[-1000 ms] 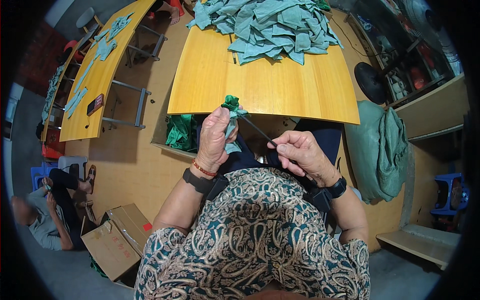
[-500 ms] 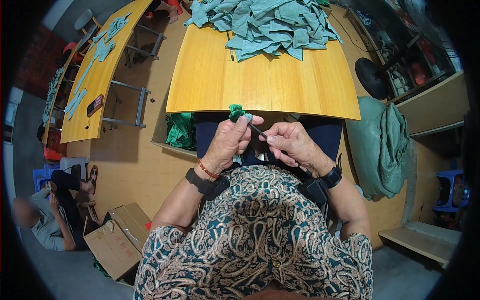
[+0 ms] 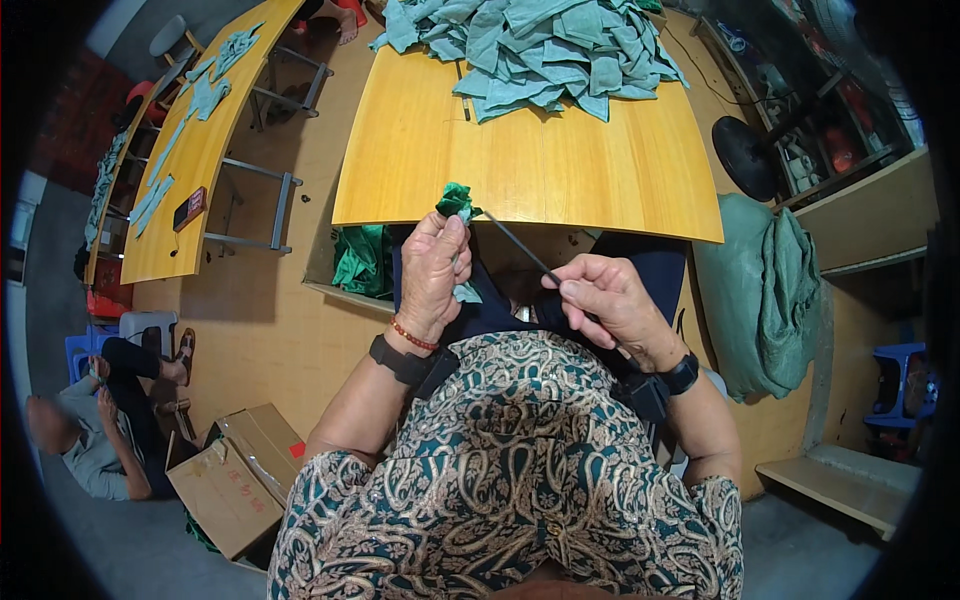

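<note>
My left hand [image 3: 436, 275] is closed around a bunched piece of cloth at the near edge of the table. Its upper part is a bright green fabric bundle [image 3: 457, 200], and a pale teal cloth end [image 3: 466, 292] hangs below my fingers. In my right hand [image 3: 608, 303], pinched between thumb and fingers, is a thin dark rod [image 3: 523, 246]. The rod slants up and left, its far tip close beside the green bundle. Whether the tip touches the fabric I cannot tell.
A large heap of teal cloth pieces [image 3: 550, 50] covers the far end of the yellow table [image 3: 520, 165]. Below its left side, a box holds green fabric [image 3: 362, 262]. A stuffed green sack [image 3: 755, 300] stands right; cardboard box [image 3: 228, 490] and a seated person [image 3: 110, 430] are left.
My right hand has drawn the rod away from the cloth, right and slightly down, so more of the rod shows. My left hand has shifted left, and the green bundle sits slightly higher.
</note>
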A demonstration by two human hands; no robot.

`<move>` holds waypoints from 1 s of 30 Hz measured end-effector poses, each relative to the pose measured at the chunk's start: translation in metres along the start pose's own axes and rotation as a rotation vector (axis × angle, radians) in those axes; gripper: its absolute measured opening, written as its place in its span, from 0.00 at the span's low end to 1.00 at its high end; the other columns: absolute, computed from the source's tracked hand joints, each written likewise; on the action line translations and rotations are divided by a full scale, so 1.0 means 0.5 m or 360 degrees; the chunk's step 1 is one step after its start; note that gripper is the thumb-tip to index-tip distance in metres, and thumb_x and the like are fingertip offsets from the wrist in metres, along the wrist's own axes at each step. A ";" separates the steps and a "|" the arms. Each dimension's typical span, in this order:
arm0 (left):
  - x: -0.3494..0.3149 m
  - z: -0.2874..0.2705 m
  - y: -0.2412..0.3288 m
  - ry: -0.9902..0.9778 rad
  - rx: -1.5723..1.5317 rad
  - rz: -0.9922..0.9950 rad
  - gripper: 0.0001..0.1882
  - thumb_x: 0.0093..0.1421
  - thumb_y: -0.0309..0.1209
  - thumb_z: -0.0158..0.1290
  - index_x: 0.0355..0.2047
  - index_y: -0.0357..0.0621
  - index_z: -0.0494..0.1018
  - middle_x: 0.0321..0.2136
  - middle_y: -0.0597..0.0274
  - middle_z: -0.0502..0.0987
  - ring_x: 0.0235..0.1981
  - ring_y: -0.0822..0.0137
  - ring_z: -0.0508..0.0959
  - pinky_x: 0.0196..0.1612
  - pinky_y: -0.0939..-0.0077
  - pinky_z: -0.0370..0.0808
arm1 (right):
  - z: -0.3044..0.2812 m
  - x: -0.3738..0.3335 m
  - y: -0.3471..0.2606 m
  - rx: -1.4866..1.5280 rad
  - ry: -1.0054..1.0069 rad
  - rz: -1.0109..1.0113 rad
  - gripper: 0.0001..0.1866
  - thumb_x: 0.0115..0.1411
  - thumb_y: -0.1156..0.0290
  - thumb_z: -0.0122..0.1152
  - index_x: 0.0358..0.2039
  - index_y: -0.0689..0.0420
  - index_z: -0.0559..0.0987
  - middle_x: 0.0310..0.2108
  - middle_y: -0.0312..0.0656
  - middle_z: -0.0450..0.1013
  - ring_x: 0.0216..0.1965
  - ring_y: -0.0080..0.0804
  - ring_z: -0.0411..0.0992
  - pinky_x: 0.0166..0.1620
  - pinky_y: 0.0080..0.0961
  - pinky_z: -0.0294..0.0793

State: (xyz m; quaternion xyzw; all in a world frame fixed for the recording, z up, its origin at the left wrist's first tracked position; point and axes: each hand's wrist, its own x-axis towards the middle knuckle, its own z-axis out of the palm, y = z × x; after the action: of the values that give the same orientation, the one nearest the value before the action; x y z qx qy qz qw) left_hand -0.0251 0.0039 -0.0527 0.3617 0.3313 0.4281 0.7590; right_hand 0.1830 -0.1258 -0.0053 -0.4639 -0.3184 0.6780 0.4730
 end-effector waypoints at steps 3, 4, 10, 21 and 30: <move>-0.001 0.001 0.003 -0.0005 0.0057 0.0010 0.07 0.68 0.33 0.53 0.33 0.46 0.69 0.23 0.71 0.67 0.17 0.82 0.62 0.18 0.89 0.57 | 0.000 0.000 -0.006 -0.0003 -0.0013 -0.0004 0.10 0.68 0.72 0.54 0.43 0.64 0.78 0.18 0.36 0.73 0.10 0.11 0.61 0.12 0.09 0.56; -0.003 0.003 0.003 -0.0021 0.0057 -0.0019 0.07 0.68 0.33 0.52 0.33 0.46 0.69 0.23 0.71 0.67 0.17 0.82 0.61 0.18 0.89 0.57 | 0.001 0.006 -0.003 -0.0021 -0.0029 0.0010 0.09 0.68 0.72 0.54 0.43 0.64 0.78 0.18 0.35 0.73 0.10 0.11 0.61 0.12 0.10 0.56; -0.001 -0.007 0.002 -0.0128 -0.0089 -0.0113 0.07 0.68 0.33 0.52 0.34 0.45 0.69 0.22 0.71 0.66 0.16 0.83 0.60 0.17 0.89 0.55 | -0.001 0.023 0.017 -0.0055 -0.0042 0.0056 0.09 0.68 0.72 0.54 0.43 0.63 0.78 0.18 0.35 0.72 0.10 0.11 0.61 0.12 0.09 0.56; -0.027 0.047 0.023 -0.0141 0.0126 -0.0206 0.12 0.70 0.31 0.47 0.51 0.41 0.71 0.17 0.75 0.60 0.14 0.84 0.55 0.16 0.88 0.53 | 0.012 0.057 0.048 -0.0171 0.0064 0.0052 0.07 0.68 0.74 0.54 0.41 0.63 0.78 0.17 0.34 0.71 0.09 0.12 0.61 0.11 0.11 0.57; -0.007 0.007 0.024 -0.0186 -0.0373 -0.0240 0.05 0.71 0.34 0.47 0.38 0.53 0.63 0.19 0.71 0.63 0.13 0.82 0.58 0.14 0.87 0.54 | 0.001 0.034 0.019 -0.0172 0.0004 0.0054 0.08 0.68 0.74 0.54 0.42 0.63 0.78 0.17 0.34 0.72 0.09 0.12 0.61 0.11 0.10 0.57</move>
State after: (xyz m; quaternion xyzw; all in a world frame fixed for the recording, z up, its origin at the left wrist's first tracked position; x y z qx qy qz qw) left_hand -0.0285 0.0044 -0.0403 0.2690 0.2607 0.3840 0.8439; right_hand 0.1774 -0.1133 -0.0189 -0.4950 -0.3462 0.6670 0.4361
